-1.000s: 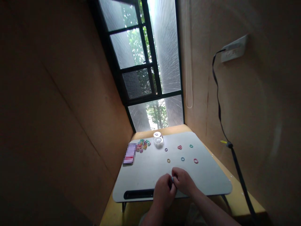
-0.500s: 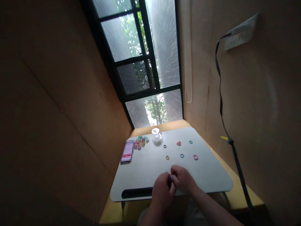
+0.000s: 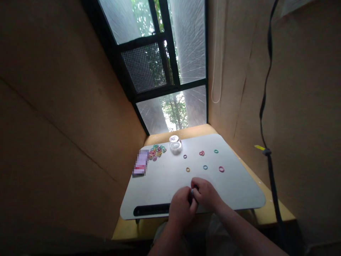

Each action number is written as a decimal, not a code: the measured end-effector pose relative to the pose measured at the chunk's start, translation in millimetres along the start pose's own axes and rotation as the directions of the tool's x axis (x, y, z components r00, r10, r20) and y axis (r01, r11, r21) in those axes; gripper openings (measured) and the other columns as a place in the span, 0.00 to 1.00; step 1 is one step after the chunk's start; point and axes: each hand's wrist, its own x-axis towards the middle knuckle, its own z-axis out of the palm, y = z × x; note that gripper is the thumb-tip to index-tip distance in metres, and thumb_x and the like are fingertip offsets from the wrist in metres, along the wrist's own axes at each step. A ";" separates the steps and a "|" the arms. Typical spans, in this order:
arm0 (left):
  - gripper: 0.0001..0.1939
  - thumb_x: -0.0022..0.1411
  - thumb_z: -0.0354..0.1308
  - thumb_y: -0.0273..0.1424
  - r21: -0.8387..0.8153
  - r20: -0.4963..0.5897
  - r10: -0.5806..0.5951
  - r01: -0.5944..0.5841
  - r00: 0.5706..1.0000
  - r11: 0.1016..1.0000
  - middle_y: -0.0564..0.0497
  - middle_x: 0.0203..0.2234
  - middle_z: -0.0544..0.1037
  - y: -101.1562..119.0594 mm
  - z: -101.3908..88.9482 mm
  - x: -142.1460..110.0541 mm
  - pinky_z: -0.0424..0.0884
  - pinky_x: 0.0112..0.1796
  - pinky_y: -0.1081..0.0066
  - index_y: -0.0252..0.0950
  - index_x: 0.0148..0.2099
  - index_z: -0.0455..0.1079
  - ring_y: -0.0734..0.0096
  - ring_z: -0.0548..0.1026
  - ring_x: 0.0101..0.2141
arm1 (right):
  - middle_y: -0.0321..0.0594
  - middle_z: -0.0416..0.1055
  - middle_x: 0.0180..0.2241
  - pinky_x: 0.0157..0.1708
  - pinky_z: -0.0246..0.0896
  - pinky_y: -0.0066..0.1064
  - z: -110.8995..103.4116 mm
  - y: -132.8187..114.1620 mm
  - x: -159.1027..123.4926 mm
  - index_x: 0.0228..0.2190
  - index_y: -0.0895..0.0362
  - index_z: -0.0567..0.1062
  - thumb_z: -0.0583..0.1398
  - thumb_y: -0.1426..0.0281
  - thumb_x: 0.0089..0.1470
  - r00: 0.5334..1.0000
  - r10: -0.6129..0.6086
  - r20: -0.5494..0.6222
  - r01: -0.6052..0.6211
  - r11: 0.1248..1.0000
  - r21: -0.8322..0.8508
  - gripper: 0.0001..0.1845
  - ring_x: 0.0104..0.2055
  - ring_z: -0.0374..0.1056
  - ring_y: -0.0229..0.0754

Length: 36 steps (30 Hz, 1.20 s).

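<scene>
The bare right hand (image 3: 204,193) pinches a tiny, light-blue, mostly hidden piece (image 3: 192,191) above the near edge of the white, round-cornered table (image 3: 239,188). The bare left hand (image 3: 183,202) curls against it; its grip cannot be told. Steady wrists and a light pinch would suit so small a piece. Just beyond, 2 rows of small coloured rings (image 3: 201,153) could be nudged by a forward push. A multicoloured ring pile (image 3: 157,152) lies toward the far-left corner, a clear, white-lidded jar (image 3: 176,145) by the far edge.

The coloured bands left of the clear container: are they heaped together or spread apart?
Heaped together: the coloured bands overlap in one cluster.
</scene>
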 end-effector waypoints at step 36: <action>0.03 0.60 0.51 0.30 -0.036 -0.056 0.021 -0.023 0.998 0.999 0.52 0.28 0.71 -2.2 0.4 -9.5 0.55 0.31 0.71 0.37 0.33 0.64 0.70 0.65 0.30 | 0.33 0.63 0.22 0.29 0.46 0.27 12.5 5.5 -7.4 0.22 0.56 0.62 0.52 0.76 0.42 0.996 -0.054 -0.071 0.049 0.996 -0.067 0.04 0.27 0.58 0.37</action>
